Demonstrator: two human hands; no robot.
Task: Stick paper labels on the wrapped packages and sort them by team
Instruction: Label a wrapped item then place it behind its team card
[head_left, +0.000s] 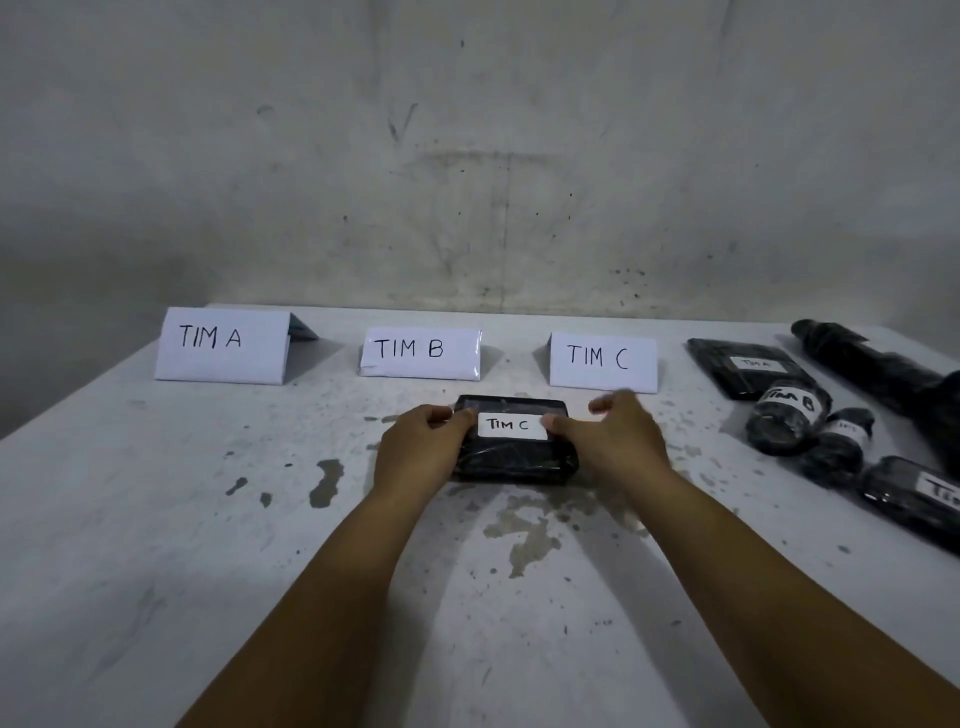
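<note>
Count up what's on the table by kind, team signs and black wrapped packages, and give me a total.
Folded team signs: 3, TIM A, TIM B, TIM C.
Black wrapped packages: 6, one under both hands, five at right.
Total: 9

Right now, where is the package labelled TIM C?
In the head view, the TIM C package lies mid-table, held between the left hand and right hand, just before the TIM B sign and TIM C sign.

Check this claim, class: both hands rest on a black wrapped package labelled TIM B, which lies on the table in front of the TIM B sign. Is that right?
Not quite. The head view shows the label reads TIM C, not TIM B. The rest stands: the left hand and the right hand rest on the black wrapped package, which lies in front of the TIM B sign.
</note>
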